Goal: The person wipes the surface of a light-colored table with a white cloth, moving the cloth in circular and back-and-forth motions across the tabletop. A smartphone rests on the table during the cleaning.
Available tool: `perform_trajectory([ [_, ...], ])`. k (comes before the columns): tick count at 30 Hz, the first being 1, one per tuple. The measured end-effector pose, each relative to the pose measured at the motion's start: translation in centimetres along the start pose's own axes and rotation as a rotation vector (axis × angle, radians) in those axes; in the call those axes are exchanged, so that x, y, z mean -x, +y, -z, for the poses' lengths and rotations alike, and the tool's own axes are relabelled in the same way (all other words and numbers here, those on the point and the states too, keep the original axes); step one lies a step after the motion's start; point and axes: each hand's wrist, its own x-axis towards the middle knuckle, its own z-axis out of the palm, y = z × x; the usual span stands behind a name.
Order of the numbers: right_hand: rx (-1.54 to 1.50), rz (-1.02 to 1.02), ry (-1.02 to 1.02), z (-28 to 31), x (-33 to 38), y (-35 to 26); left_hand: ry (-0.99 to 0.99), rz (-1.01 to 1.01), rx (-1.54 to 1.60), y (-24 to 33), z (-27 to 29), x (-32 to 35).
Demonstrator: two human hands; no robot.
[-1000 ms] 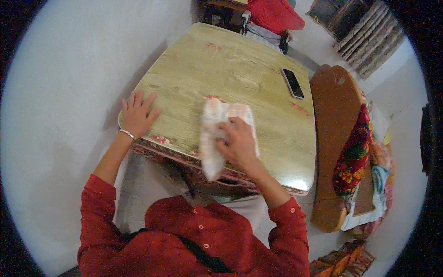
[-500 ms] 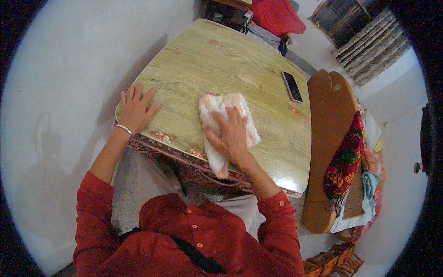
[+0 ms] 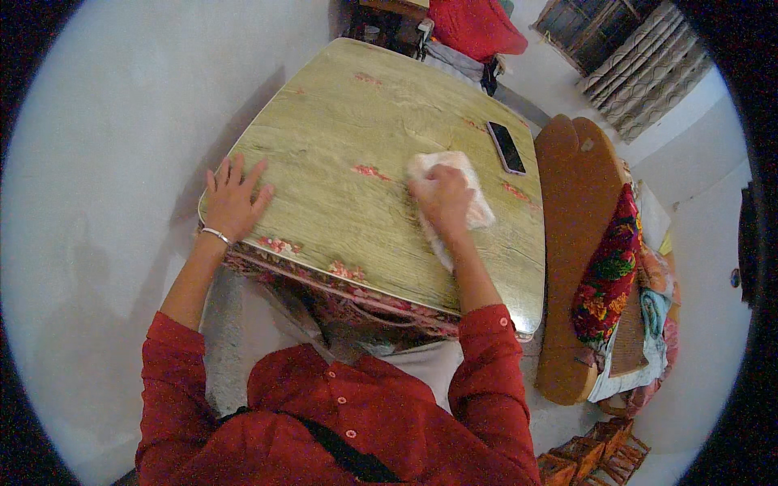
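My left hand lies flat on the left near corner of the table, fingers spread and holding nothing. The tabletop has a greenish wood-grain look with small red flower prints. Right of its middle, my right hand presses a white cloth with pale orange patches onto the surface. The fingers of that hand are curled into the cloth. Part of the cloth trails toward me under my wrist. Beyond it, near the right edge, rests a phone with a dark screen.
Along the table's right side stands a brown sofa with a red flowered cushion and several folded cloths. A red cloth is heaped beyond the far edge. A white wall rises on the left. Wooden furniture stands lower right.
My right hand has slid the cloth to the right and slightly away over the tabletop, and its fingers have curled in. My left hand stays at its corner.
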Motion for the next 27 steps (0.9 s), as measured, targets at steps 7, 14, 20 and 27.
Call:
perform_trajectory([
  [7, 0.006, 0.478, -0.007, 1.8, 9.4, 0.2, -0.027, -0.024, 0.052, -0.4, 0.3, 0.6],
  [14, 0.055, -0.141, 0.104, 6.7, 6.1, 10.8, -0.023, -0.006, 0.014, 0.2, 0.6, 0.2],
  [20, 0.141, 0.116, 0.179, 2.8, 2.1, 10.6, -0.042, -0.008, 0.036, 0.2, 0.4, -0.1],
  [27, 0.014, 0.25, -0.063, 7.3, 11.6, 6.3, -0.052, -0.013, 0.04, -0.8, -0.2, 0.4],
])
